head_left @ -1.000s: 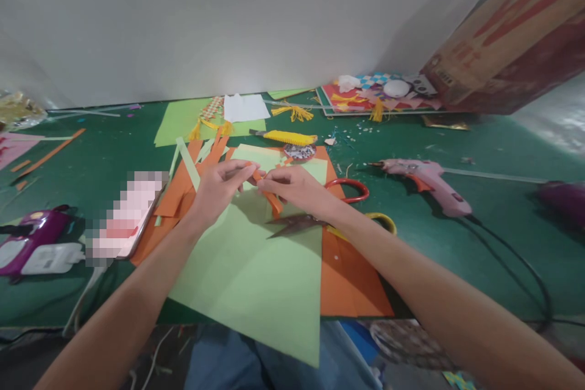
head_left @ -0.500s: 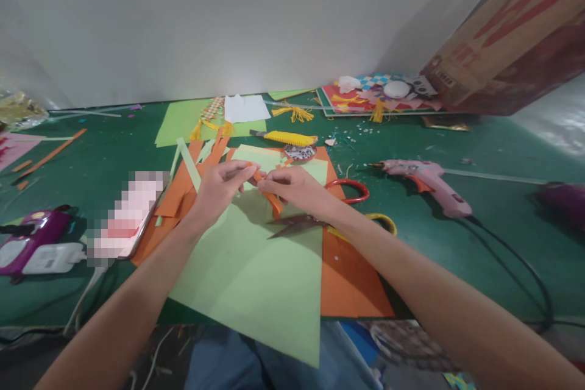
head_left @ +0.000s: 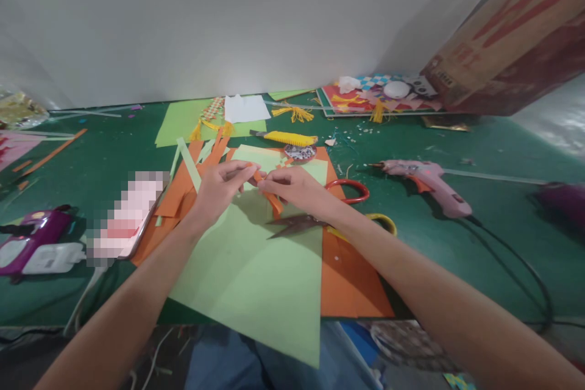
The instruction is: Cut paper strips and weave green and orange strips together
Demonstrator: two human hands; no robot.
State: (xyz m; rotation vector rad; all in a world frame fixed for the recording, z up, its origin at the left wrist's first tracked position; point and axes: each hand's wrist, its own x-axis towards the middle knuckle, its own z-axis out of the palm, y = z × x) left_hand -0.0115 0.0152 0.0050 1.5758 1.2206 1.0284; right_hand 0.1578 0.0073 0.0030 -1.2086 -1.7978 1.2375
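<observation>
Left hand (head_left: 218,190) and right hand (head_left: 296,187) both pinch an orange paper strip (head_left: 273,203), which slants rightward from the fingertips, its loose end nearer the right hand.

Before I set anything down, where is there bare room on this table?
Bare green table shows between the glue gun and right forearm, and between the gun and brown bag. At left, another mostly bare patch lies between the loose orange strip, phone and lime sheet. The middle is crowded: left hand and right hand hold an orange piece above pale green paper, near scissors.
</observation>
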